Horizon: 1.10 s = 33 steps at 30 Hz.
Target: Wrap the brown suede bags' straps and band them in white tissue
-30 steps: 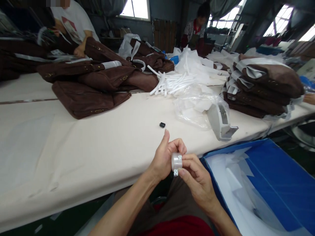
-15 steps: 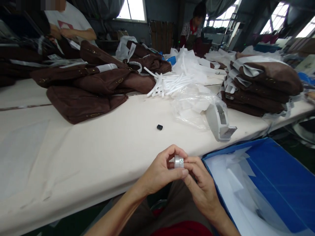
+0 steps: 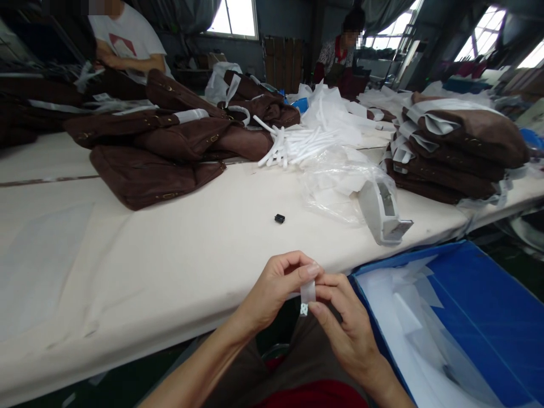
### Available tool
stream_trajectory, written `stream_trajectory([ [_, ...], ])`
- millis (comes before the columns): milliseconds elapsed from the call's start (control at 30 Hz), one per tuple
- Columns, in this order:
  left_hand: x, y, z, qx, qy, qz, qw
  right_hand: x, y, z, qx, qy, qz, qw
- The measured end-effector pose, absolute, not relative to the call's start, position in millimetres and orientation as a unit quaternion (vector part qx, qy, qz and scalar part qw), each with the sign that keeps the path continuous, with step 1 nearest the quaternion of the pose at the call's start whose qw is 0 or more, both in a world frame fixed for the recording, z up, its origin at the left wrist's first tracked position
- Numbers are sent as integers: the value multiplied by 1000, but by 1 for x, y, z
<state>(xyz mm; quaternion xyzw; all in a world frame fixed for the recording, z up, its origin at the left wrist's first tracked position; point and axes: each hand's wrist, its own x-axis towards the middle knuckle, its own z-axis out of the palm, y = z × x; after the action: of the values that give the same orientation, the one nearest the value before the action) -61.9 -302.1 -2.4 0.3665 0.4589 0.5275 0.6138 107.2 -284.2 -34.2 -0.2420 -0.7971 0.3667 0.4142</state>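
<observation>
Over my lap, just off the table's front edge, both hands meet at a short translucent white strip (image 3: 308, 292) with a small patterned lower end. My left hand (image 3: 276, 289) is closed, its thumb and fingertips pinching the strip's top. The curled fingers of my right hand (image 3: 346, 317) hold the strip's right side, the thumb close to the patterned end. What the strip is exactly, I cannot make out. A small black object (image 3: 279, 219) lies on the table (image 3: 191, 249) beyond my hands.
A grey tape dispenser (image 3: 378, 212) stands near the table edge beside clear plastic bags (image 3: 331, 190). Behind lie white rods (image 3: 297, 144) and brown leather bags (image 3: 157, 173); more are stacked (image 3: 459, 158) right. A blue bin (image 3: 488, 317) holds white sheets. Two people work across the table.
My left thumb has moved up to the strip's top. The strip, earlier looking like a short cylinder between the fingers, now hangs lengthwise with its patterned end down. The view has shifted slightly.
</observation>
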Motion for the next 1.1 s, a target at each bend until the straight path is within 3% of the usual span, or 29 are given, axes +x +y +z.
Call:
stream_trajectory([
  [533, -55, -296, 1, 132, 449, 596, 652, 98, -288, -43, -178, -853, 264, 414],
  [700, -56, -281, -9, 110, 459, 551, 688, 98, -289, -38, -206, -814, 339, 424],
  [767, -58, -279, -13, 143, 486, 570, 647, 100, -288, -35, -253, -763, 410, 431],
  [900, -61, -294, -12, 318, 558, 634, 432, 104, -285, -33, -324, -648, 533, 437],
  [1100, -55, -323, -6, 622, 499, 561, 223, 104, -281, -37, -349, -603, 559, 451],
])
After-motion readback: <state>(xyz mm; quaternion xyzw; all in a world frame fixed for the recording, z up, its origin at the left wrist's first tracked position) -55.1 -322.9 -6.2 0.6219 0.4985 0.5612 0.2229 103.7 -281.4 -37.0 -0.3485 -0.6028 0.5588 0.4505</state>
